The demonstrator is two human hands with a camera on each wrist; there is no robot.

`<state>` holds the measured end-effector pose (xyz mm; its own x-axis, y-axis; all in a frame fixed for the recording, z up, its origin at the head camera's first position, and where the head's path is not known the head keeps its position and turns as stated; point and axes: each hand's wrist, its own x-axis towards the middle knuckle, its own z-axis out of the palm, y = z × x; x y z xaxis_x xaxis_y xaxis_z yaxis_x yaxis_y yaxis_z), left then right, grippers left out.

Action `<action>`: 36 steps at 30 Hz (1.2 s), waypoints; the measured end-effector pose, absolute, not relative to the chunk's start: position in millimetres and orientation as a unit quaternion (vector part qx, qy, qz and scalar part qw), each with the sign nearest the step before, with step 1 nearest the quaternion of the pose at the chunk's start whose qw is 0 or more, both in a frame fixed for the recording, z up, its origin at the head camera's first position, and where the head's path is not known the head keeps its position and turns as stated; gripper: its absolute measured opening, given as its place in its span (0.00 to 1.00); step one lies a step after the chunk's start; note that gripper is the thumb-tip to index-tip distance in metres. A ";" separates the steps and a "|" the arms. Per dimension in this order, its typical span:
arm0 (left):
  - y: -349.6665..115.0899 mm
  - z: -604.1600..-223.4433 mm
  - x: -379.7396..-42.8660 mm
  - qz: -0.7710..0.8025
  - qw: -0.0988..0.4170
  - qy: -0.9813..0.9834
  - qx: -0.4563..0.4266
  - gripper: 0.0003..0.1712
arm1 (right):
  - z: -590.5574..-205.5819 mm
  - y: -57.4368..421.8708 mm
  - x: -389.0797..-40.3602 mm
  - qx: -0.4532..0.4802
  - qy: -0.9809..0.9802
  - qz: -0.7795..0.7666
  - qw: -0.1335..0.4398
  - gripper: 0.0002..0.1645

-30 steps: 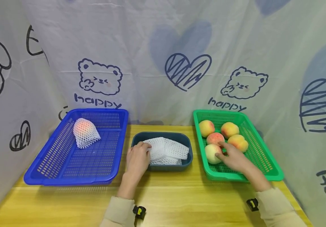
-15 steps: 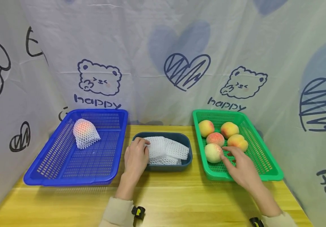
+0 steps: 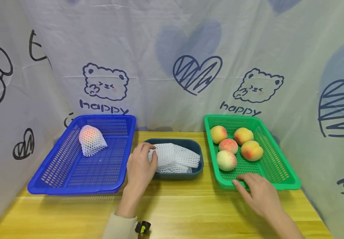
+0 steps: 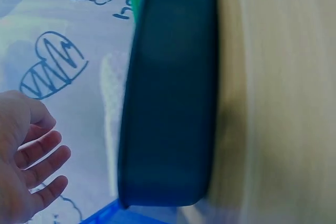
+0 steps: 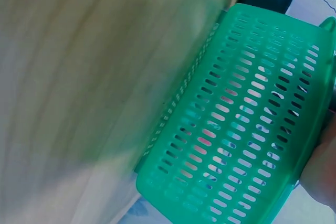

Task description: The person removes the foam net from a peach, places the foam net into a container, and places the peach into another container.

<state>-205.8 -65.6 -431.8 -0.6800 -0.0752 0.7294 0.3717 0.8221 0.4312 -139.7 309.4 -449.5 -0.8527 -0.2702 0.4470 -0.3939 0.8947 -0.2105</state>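
White foam fruit nets fill a dark blue-grey tub at the centre of the head view. Over its left end is my left hand, fingers loosely bent and close to the nets. In the left wrist view the same hand shows nothing in its fingers, beside the tub's outer wall. My right hand hovers at the front rim of the green basket, fingers relaxed and holding nothing. Several peaches lie inside, the pale peach being nearest to that hand.
At the left stands a blue basket with one peach in a foam net. All three containers rest on a wooden table. A white printed cloth hangs behind and along both sides.
My right hand has drawn back from the peaches toward the basket's front rim, leaving them in place. My left hand has shifted slightly left and back over the tub.
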 end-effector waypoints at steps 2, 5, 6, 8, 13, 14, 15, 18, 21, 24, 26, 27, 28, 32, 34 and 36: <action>-68.8 -426.2 -200.1 -0.285 0.394 -0.870 -0.083 0.05 | -451.9 309.8 -139.5 0.186 -0.952 0.124 0.208 0.15; -76.0 -417.0 -192.8 -0.284 0.401 -0.866 -0.088 0.07 | -454.6 309.8 -139.8 0.191 -0.956 0.087 0.203 0.19; -79.1 -413.6 -190.5 -0.282 0.403 -0.866 -0.090 0.08 | -455.4 309.7 -140.1 0.190 -0.958 0.075 0.201 0.20; -86.2 -406.5 -186.4 -0.280 0.406 -0.865 -0.093 0.09 | -455.6 309.0 -140.9 0.188 -0.961 0.058 0.194 0.23; -108.8 -388.7 -179.8 -0.278 0.394 -0.872 -0.091 0.14 | -456.2 308.1 -141.7 0.194 -0.961 0.037 0.193 0.23; -113.6 -385.5 -179.8 -0.277 0.391 -0.873 -0.091 0.14 | -456.3 308.5 -141.5 0.195 -0.961 0.035 0.194 0.23; -118.7 -382.3 -180.2 -0.273 0.389 -0.875 -0.092 0.15 | -456.5 308.8 -141.4 0.196 -0.960 0.034 0.196 0.23; -135.4 -373.8 -182.8 -0.256 0.390 -0.879 -0.098 0.16 | -457.6 309.1 -141.6 0.199 -0.958 0.034 0.202 0.23; -152.4 -366.0 -186.8 -0.238 0.393 -0.882 -0.105 0.16 | -459.0 308.8 -141.6 0.199 -0.957 0.036 0.208 0.22; -165.5 -355.6 -191.8 -0.219 0.390 -0.888 -0.106 0.17 | -460.0 309.6 -140.5 0.193 -0.958 0.039 0.207 0.22; -173.2 -347.3 -196.1 -0.205 0.386 -0.893 -0.106 0.17 | -460.4 309.7 -139.7 0.190 -0.959 0.042 0.207 0.22; -176.8 -342.8 -198.4 -0.197 0.382 -0.897 -0.105 0.18 | -460.5 309.7 -139.5 0.190 -0.959 0.043 0.208 0.22; -180.3 -338.4 -201.1 -0.190 0.376 -0.901 -0.104 0.18 | -460.5 309.6 -139.5 0.190 -0.958 0.044 0.208 0.22; -195.2 -323.4 -215.0 -0.173 0.331 -0.923 -0.093 0.20 | -460.5 308.7 -140.1 0.196 -0.955 0.049 0.217 0.22; -203.9 -318.2 -223.7 -0.176 0.294 -0.936 -0.084 0.22 | -460.7 308.4 -140.6 0.198 -0.954 0.050 0.220 0.22; -213.7 -314.7 -233.8 -0.189 0.255 -0.945 -0.075 0.24 | -461.3 308.2 -141.0 0.199 -0.953 0.051 0.222 0.22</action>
